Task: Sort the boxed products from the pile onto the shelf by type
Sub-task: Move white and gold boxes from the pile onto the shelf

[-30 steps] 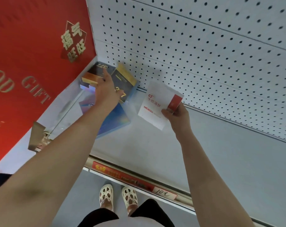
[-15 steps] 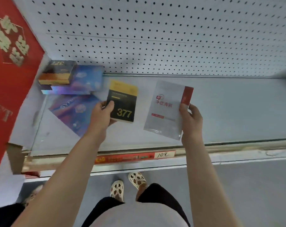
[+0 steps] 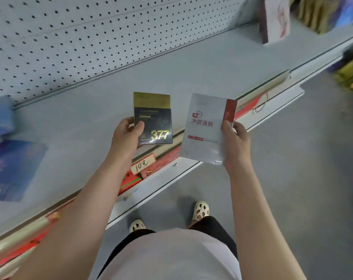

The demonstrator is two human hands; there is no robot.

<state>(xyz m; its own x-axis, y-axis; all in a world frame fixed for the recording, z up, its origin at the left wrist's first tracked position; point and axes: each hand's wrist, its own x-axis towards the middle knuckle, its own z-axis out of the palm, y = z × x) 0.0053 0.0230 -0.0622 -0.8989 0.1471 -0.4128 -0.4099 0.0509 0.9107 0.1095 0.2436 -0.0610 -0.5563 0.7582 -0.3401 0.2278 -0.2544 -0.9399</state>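
From the head camera, the person is holding two boxes above the shelf's (image 3: 191, 73) front edge. The left hand (image 3: 127, 136) is pinching the black-and-gold box (image 3: 154, 116) by its lower left corner, thumb across the face, long axis pointing toward the pegboard (image 3: 70, 37). The right hand (image 3: 235, 142) is gripping the white box (image 3: 206, 126) along its right edge, likewise upright. Blue boxes (image 3: 14, 168) are lying toward the shelf's left end, nearer the left hand; other products (image 3: 276, 19) are standing at the far right end, nearer the right hand.

black 377 box (image 3: 153, 118) lifted off shelf (image 3: 212, 63), left hand (image 3: 127, 136) drawn back
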